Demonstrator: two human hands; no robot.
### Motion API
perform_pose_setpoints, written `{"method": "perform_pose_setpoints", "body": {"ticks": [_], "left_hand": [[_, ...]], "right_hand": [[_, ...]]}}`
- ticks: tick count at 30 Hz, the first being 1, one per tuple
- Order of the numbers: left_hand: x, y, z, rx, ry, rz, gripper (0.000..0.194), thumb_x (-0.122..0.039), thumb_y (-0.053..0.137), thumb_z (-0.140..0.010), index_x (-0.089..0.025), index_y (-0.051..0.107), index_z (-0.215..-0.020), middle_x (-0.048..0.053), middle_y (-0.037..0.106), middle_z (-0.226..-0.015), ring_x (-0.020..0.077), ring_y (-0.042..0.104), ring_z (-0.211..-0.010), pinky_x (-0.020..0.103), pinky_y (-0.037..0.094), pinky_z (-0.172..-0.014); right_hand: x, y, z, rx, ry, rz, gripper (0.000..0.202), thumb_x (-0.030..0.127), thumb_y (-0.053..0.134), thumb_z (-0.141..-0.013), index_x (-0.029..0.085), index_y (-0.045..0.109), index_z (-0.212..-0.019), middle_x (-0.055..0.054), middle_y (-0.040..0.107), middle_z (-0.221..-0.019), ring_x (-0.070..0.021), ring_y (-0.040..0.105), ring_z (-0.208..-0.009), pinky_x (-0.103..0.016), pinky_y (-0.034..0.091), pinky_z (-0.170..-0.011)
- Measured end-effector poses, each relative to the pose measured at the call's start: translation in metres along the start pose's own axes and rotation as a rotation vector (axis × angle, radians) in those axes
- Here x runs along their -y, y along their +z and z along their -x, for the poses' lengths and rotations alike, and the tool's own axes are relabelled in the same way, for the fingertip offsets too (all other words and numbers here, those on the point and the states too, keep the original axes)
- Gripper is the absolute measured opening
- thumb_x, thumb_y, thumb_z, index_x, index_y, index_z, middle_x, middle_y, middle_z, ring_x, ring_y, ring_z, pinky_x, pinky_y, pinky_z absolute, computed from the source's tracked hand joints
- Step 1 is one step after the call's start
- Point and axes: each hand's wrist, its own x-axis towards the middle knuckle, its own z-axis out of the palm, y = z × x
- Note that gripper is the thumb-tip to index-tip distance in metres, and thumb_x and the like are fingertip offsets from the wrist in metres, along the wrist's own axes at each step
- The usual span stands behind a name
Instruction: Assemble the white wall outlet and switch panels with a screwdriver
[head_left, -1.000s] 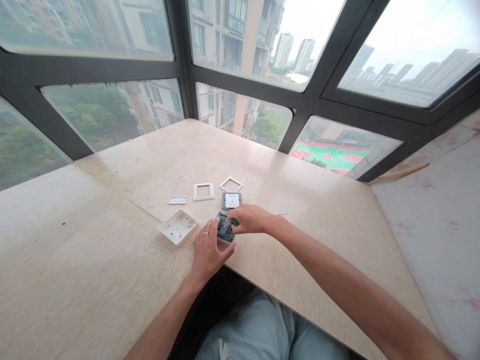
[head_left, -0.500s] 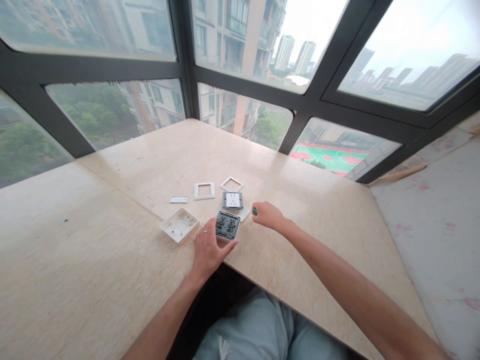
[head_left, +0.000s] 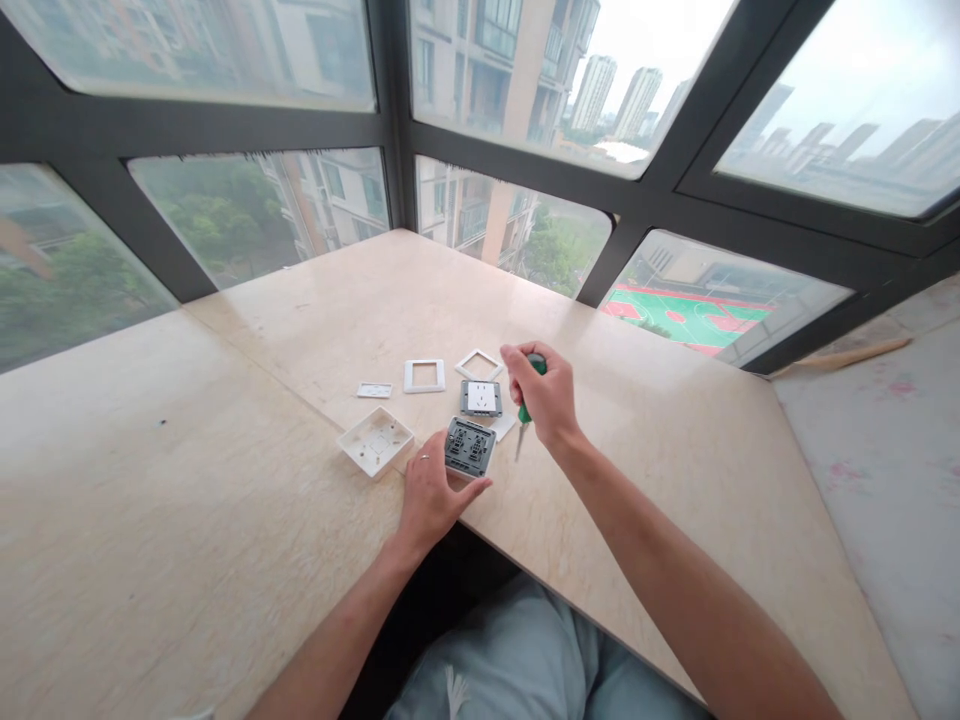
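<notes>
My left hand point(head_left: 433, 492) grips the near left side of a grey socket module in a white box point(head_left: 470, 447), tilted at the table's front edge with its contacts side up. Raised to the right of it, my right hand point(head_left: 546, 392) is wrapped round a screwdriver point(head_left: 524, 412) with a green handle, its metal tip pointing down and touching nothing. Behind the held module lies a white-faced socket point(head_left: 481, 397) with a grey rim. A white flat piece point(head_left: 503, 427) shows partly beside it.
An open white box point(head_left: 376, 442) stands left of my left hand. Behind it lie a small white plate point(head_left: 374, 390), a square white frame point(head_left: 424, 376) and another frame point(head_left: 479, 363) turned cornerwise. Windows border the stone-like tabletop point(head_left: 225, 480).
My right hand has risen and turned, so the screwdriver's handle and shaft now show, pointing down. My left hand still grips the module. The whole view has shifted slightly.
</notes>
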Motion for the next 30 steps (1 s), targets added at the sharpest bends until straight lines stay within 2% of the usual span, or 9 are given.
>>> {"method": "perform_pose_setpoints", "body": {"ticks": [3, 5, 9, 12, 16, 22, 30], "left_hand": [[-0.001, 0.0, 0.001, -0.001, -0.006, 0.006, 0.087, -0.058, 0.077, -0.078, -0.018, 0.038, -0.144, 0.02, 0.061, -0.136, 0.0388, 0.061, -0.125, 0.054, 0.049, -0.101], [-0.001, 0.001, 0.002, -0.003, -0.016, 0.011, 0.089, -0.057, 0.078, -0.077, -0.018, 0.036, -0.146, 0.02, 0.06, -0.137, 0.0392, 0.06, -0.126, 0.054, 0.049, -0.102], [-0.002, 0.001, 0.003, -0.001, -0.03, 0.023, 0.097, -0.056, 0.08, -0.076, -0.018, 0.03, -0.149, 0.021, 0.057, -0.141, 0.0401, 0.058, -0.129, 0.055, 0.048, -0.103], [-0.002, 0.0, 0.003, 0.009, -0.027, 0.037, 0.098, -0.054, 0.08, -0.076, -0.018, 0.028, -0.15, 0.021, 0.057, -0.142, 0.0397, 0.057, -0.13, 0.055, 0.048, -0.103], [-0.004, -0.003, 0.003, 0.036, -0.032, 0.051, 0.097, -0.052, 0.08, -0.077, -0.019, 0.027, -0.151, 0.021, 0.056, -0.143, 0.0393, 0.057, -0.13, 0.055, 0.047, -0.104], [-0.004, -0.003, 0.003, 0.033, -0.034, 0.054, 0.097, -0.051, 0.081, -0.077, -0.019, 0.027, -0.151, 0.021, 0.055, -0.143, 0.0394, 0.056, -0.131, 0.055, 0.046, -0.104], [-0.005, -0.003, 0.002, 0.023, -0.021, 0.025, 0.095, -0.05, 0.081, -0.076, -0.019, 0.029, -0.148, 0.021, 0.058, -0.14, 0.0392, 0.058, -0.129, 0.054, 0.048, -0.103]], "right_hand": [[0.021, 0.018, 0.0, -0.169, -0.077, -0.46, 0.036, 0.057, 0.064, -0.089, 0.024, 0.053, -0.079, 0.007, 0.048, -0.055, -0.0096, 0.048, -0.047, -0.022, 0.041, -0.045], [0.029, 0.031, 0.0, -0.165, -0.104, -0.538, 0.038, 0.057, 0.069, -0.085, 0.024, 0.053, -0.078, 0.008, 0.049, -0.055, -0.0093, 0.048, -0.048, -0.021, 0.041, -0.046], [0.026, 0.051, 0.003, -0.095, -0.11, -0.507, 0.039, 0.056, 0.072, -0.083, 0.023, 0.054, -0.075, 0.008, 0.052, -0.054, -0.0089, 0.048, -0.049, -0.022, 0.041, -0.048], [0.018, 0.058, 0.005, -0.075, -0.107, -0.492, 0.038, 0.055, 0.073, -0.084, 0.022, 0.055, -0.075, 0.008, 0.052, -0.054, -0.0088, 0.047, -0.049, -0.022, 0.041, -0.05], [0.013, 0.059, 0.006, -0.065, -0.11, -0.476, 0.037, 0.054, 0.072, -0.085, 0.022, 0.055, -0.075, 0.008, 0.052, -0.053, -0.009, 0.047, -0.049, -0.022, 0.04, -0.049], [0.014, 0.054, 0.01, 0.05, -0.148, -0.479, 0.037, 0.053, 0.07, -0.088, 0.023, 0.054, -0.075, 0.007, 0.054, -0.055, -0.0094, 0.049, -0.05, -0.023, 0.042, -0.05], [0.015, 0.055, 0.014, 0.007, -0.161, -0.501, 0.036, 0.05, 0.071, -0.088, 0.022, 0.054, -0.074, 0.007, 0.053, -0.054, -0.0088, 0.047, -0.049, -0.022, 0.041, -0.049]]}}
